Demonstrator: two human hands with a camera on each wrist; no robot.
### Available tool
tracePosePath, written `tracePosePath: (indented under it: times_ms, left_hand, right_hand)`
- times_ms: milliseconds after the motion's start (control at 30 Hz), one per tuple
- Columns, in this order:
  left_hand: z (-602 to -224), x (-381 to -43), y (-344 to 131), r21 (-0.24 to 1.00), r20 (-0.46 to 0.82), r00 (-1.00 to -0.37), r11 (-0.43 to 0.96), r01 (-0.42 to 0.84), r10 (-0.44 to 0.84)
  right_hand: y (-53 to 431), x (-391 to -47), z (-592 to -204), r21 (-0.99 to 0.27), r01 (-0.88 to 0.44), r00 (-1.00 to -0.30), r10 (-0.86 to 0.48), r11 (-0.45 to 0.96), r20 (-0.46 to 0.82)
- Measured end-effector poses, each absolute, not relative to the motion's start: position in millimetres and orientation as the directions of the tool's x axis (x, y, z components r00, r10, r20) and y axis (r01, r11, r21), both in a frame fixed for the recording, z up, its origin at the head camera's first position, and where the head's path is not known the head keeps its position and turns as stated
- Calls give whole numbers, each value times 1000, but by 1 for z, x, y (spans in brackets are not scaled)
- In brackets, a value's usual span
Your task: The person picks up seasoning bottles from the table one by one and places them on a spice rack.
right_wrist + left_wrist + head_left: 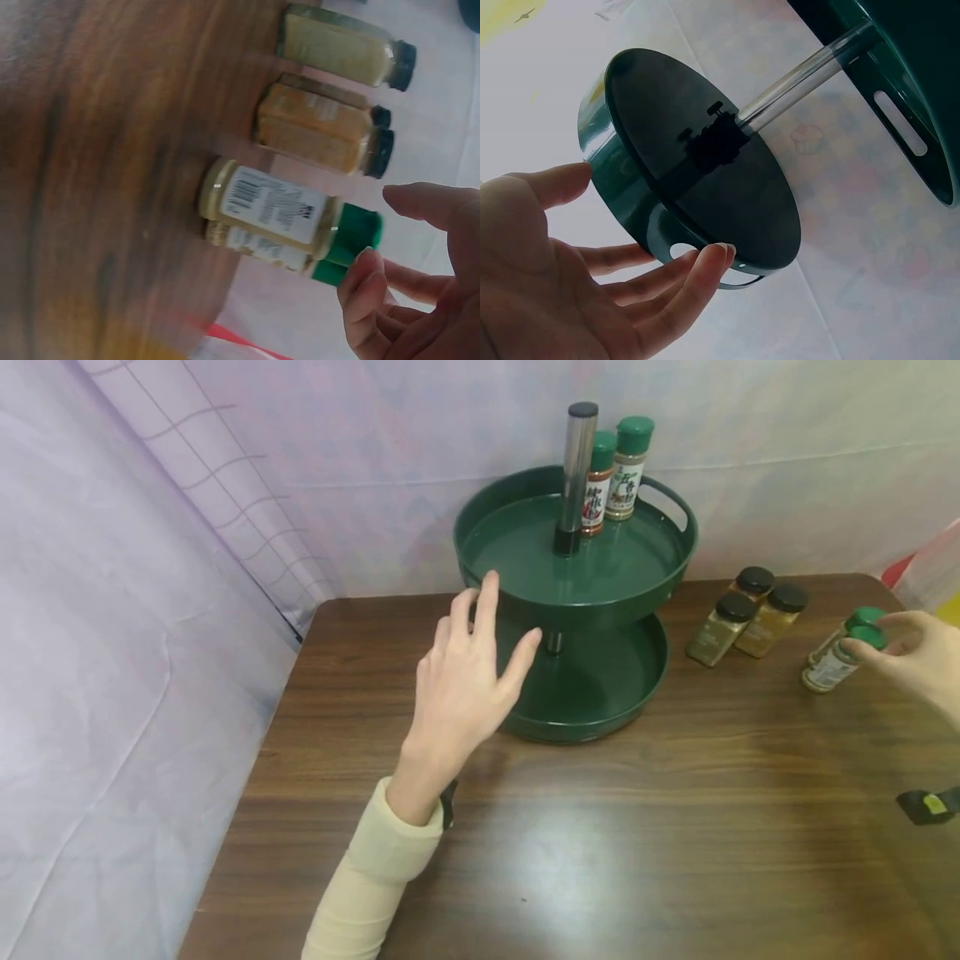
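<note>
My left hand (pixel 465 681), fingers spread, is at the front left of a green two-tier round tray stand (pixel 570 727). In the left wrist view, its fingertips overlap the upper tray (pixel 622 180) near a handle slot; whether they touch it I cannot tell. On the right, my right hand (pixel 926 656) reaches around the green caps of two spice bottles standing close together. Its fingers are at the cap of the nearer bottle (pixel 274 206), while the thumb stands apart from it in the right wrist view. The other bottle (pixel 266 246) is partly hidden behind.
Two green-capped spice bottles, one red-labelled (pixel 597 497) and one pale (pixel 626 485), stand on the upper tray behind its metal post (pixel 579 468). Three black-capped spice jars (pixel 768 622) stand between the stand and my right hand. Everything rests on a brown wooden table (pixel 600 860) against pale curtains.
</note>
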State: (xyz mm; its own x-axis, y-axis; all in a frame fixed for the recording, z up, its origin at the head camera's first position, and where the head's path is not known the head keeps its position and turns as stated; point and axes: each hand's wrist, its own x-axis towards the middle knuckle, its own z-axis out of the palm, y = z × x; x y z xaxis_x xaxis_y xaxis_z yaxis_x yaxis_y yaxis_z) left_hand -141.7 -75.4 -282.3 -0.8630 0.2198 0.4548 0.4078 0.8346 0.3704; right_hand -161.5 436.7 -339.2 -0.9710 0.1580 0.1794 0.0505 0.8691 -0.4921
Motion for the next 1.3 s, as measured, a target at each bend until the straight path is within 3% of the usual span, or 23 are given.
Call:
tracePosePath:
  times_ms: [733,933,1033,1300]
  left_hand:
    - [-284,-141,-74,381,468,-858,827,414,213]
    - [-285,-142,-74,375,470,-856,830,413,214]
    - [-285,-142,-75,370,477,-853,832,412,211]
    - [-285,-142,-75,370,472,-856,835,408,210]
  right_hand:
    - [442,-159,-347,-479,60,-954,191,876,231]
    - [436,-156,-338,-597,-100,-899,185,796,397]
    - [428,-158,-327,-594,-179,-859,169,784,482]
    - [405,-164,-287,-538,-189,-814,175,822,554]
